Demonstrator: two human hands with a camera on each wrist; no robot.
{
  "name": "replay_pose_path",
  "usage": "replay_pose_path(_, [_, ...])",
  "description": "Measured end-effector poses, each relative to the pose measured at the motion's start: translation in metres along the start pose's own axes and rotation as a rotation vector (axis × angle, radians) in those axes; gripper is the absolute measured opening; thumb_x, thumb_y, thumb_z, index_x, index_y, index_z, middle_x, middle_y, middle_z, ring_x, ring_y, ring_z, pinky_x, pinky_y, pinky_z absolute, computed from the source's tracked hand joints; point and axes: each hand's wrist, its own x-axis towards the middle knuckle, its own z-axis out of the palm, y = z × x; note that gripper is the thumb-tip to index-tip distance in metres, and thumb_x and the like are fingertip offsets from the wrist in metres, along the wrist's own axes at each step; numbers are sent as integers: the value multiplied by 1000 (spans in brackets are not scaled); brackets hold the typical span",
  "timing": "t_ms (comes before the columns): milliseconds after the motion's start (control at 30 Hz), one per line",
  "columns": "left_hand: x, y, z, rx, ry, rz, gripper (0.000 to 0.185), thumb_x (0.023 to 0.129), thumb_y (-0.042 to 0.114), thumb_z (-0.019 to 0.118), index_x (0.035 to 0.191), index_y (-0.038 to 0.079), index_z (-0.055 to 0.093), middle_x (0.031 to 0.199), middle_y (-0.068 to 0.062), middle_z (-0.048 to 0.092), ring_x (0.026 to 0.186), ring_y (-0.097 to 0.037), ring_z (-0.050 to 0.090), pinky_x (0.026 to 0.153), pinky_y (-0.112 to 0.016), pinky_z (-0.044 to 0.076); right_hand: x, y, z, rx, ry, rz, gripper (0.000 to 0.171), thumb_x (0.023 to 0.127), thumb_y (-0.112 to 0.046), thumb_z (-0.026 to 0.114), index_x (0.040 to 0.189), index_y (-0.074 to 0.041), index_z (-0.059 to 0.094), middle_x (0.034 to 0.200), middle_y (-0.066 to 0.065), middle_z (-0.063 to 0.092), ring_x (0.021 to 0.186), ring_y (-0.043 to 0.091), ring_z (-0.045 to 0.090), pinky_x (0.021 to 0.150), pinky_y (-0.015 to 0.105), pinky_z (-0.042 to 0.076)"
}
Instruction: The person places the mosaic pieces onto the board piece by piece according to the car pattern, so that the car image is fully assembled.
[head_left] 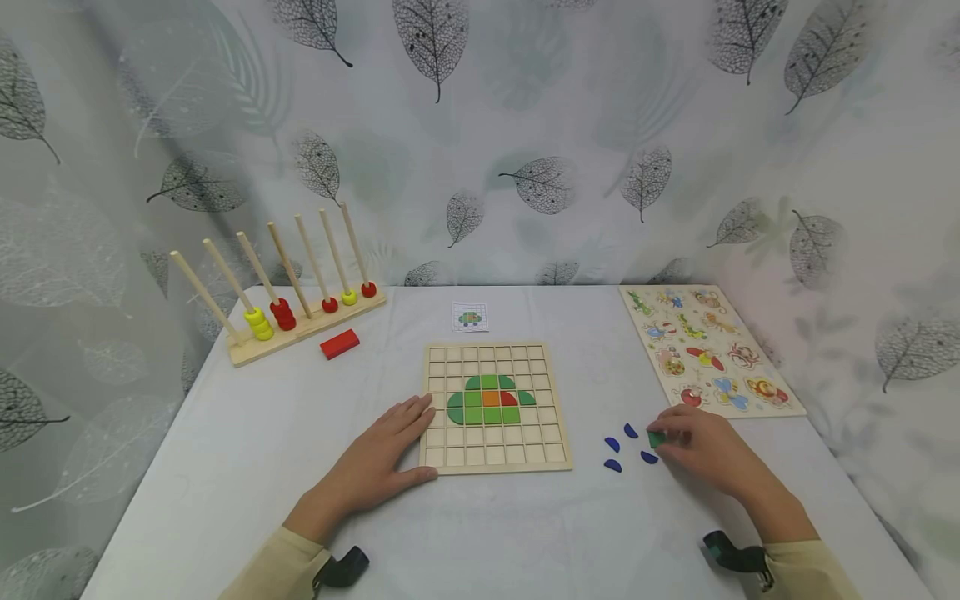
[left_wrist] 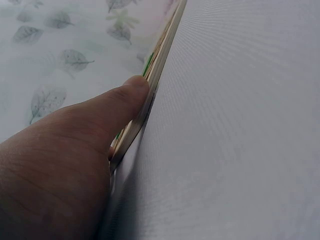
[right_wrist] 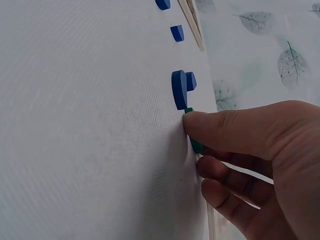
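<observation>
Head view: right hand (head_left: 705,450) pinches green piece (head_left: 656,439) at its fingertips, on the table.

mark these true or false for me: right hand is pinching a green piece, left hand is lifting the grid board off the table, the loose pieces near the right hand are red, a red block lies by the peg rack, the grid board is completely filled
1. The right hand pinches a green piece: true.
2. The left hand lifts the grid board off the table: false; the board lies flat and the hand rests against its left edge.
3. The loose pieces near the right hand are red: false; they are blue.
4. A red block lies by the peg rack: true.
5. The grid board is completely filled: false; only a cluster in the middle holds coloured pieces.
</observation>
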Motion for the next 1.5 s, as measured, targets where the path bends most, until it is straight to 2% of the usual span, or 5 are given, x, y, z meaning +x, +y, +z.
replay_pose_path(367, [0, 1, -1, 0, -2, 0, 93, 98, 64, 71, 169, 11, 40, 178, 0, 27, 164, -23, 22, 131, -47, 24, 0, 2, 0, 4, 14, -22, 22, 89, -14, 89, 110, -20, 85, 112, -4, 76, 97, 17, 67, 87, 47, 61])
replay_pose_path(633, [0, 1, -1, -3, -4, -3, 94, 98, 64, 71, 169, 11, 40, 178, 0, 27, 164, -23, 21, 131, -48, 24, 4, -8, -12, 23, 48, -87, 23, 93, -11, 86, 116, -16, 85, 118, 1, 75, 114, 32, 70, 98, 60, 59])
replay_pose_path(1000, [0, 1, -1, -1, -1, 5, 94, 99, 64, 70, 169, 10, 39, 178, 0, 26, 164, -23, 21, 131, -48, 24, 19, -41, -25, -9, 83, -221, 25, 91, -11, 89, 115, -17, 85, 116, -2, 74, 108, 25, 71, 93, 53, 63])
replay_pose_path(1300, [0, 2, -2, -9, -11, -1, 94, 98, 63, 71, 169, 10, 39, 178, 0, 26, 164, -23, 21, 132, -47, 23, 37, -61, -20, 5, 81, -309, 26, 91, -10, 89, 116, -14, 85, 113, -6, 73, 101, 17, 70, 81, 42, 65])
replay_pose_path(1500, [0, 2, -3, -14, -2, 2, 93, 98, 61, 73, 169, 10, 40, 178, -1, 27, 164, -24, 22, 131, -48, 24, 51, -73, -13, 42, 63, -355, 26, 92, -9, 89, 117, -12, 84, 113, -7, 72, 102, 16, 69, 83, 38, 64])
